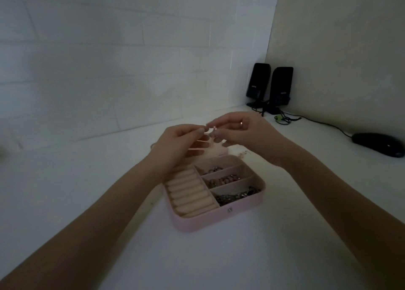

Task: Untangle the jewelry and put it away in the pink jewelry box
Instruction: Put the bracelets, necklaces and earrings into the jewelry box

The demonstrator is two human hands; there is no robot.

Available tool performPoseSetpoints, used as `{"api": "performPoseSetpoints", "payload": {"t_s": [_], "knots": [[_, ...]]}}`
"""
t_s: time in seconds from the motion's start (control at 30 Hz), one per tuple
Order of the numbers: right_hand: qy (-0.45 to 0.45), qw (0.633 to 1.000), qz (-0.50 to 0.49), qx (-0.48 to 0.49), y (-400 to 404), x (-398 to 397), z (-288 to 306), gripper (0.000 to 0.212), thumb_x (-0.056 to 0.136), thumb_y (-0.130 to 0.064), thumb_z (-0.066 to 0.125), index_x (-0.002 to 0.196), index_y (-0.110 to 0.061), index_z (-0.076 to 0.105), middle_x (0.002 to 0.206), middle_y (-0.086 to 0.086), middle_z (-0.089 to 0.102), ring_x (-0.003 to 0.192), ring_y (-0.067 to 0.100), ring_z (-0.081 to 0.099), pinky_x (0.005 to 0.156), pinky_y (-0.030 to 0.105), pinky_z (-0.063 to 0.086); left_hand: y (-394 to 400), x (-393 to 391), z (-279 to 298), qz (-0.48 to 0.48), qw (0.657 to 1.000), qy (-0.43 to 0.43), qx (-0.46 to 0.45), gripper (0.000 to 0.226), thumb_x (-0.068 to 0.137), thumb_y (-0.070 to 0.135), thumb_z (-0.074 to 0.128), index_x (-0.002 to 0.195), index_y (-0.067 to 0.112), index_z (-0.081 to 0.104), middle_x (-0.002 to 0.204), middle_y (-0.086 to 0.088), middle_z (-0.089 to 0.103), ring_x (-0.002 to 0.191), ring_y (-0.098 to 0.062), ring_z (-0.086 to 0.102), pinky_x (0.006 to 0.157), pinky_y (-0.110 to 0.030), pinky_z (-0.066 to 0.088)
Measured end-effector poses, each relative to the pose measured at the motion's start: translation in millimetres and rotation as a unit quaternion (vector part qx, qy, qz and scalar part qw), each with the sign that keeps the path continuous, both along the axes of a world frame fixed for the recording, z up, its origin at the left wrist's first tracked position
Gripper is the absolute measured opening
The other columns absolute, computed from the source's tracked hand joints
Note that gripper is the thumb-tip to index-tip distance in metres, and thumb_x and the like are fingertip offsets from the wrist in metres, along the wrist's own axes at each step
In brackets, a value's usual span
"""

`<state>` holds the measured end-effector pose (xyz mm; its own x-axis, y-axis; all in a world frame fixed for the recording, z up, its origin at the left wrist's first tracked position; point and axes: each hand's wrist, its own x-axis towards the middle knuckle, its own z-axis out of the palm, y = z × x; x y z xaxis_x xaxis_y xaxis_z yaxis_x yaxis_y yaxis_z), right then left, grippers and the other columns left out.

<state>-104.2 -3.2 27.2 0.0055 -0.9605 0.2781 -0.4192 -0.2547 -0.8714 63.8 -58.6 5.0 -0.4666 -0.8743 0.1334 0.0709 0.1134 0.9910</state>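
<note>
from the head camera: left hand (178,144) and right hand (240,134) meeting fingertip to fingertip above the open pink jewelry box (215,218), pinching something too small and blurred to identify. sitting on the white table (263,256), holding jewelry (237,195) in its right compartments, ring rolls (189,191) lying on its left.

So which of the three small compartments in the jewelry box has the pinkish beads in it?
The middle compartment of the three on the right side of the pink jewelry box. The far compartment and near compartment hold darker, silvery pieces.
</note>
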Motion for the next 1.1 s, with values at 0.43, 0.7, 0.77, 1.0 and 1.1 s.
{"api": "performPoseSetpoints", "payload": {"t_s": [0.43,0.7,0.77,1.0,1.1], "knots": [[-0.086,0.992,0.047,0.084,22,1,-3,0.033,0.085,0.003,0.059,0.114,-0.014,0.064,0.08,0.005,0.069,0.068,0.01,0.061,0.067,0.02,0.051,7,5,2,-0.068,0.997,0.013,0.03,0.005,0.084,0.004,0.063,0.081,0.006,0.066,0.074,-0.005,0.074,0.072,-0.011,0.071,0.064,-0.018,0.056],[-0.208,0.969,0.006,0.137,23,28,1,0.02,0.095,-0.003,0.044,0.099,-0.011,0.063,0.071,0.005,0.059,0.051,0.007,0.044,0.049,0.016,0.039,7,27,32,-0.027,0.972,-0.111,-0.207,0.004,0.075,0.008,0.073,0.079,0.009,0.071,0.062,-0.002,0.071,0.062,-0.011,0.066,0.069,-0.026,0.057],[-0.217,0.963,0.007,0.16,23,33,1,0.013,0.095,-0.01,0.048,0.098,-0.012,0.06,0.069,0.002,0.055,0.047,0.005,0.042,0.046,0.017,0.037,9,32,37,-0.029,0.956,-0.146,-0.252,0.004,0.076,0.009,0.073,0.079,0.01,0.072,0.063,-0.003,0.072,0.063,-0.012,0.066,0.069,-0.024,0.056],[0.03,0.998,-0.053,0.02,33,44,-6,0.009,0.082,-0.015,0.07,0.09,-0.013,0.068,0.064,-0.006,0.064,0.053,0.002,0.058,0.053,0.015,0.046,10,54,2,0.045,0.948,-0.132,-0.288,0.009,0.074,0.007,0.074,0.078,0.013,0.07,0.065,-0.006,0.068,0.062,-0.006,0.063,0.065,-0.011,0.048],[0.069,0.995,-0.068,-0.036,29,53,-17,0.004,0.082,-0.012,0.069,0.086,-0.012,0.069,0.071,0.001,0.07,0.068,0.019,0.067,0.065,0.024,0.053,7,60,-9,0.034,0.945,-0.157,-0.284,0.008,0.071,0.008,0.076,0.073,0.011,0.07,0.063,-0.008,0.067,0.059,-0.004,0.059,0.06,-0.007,0.044]]}}
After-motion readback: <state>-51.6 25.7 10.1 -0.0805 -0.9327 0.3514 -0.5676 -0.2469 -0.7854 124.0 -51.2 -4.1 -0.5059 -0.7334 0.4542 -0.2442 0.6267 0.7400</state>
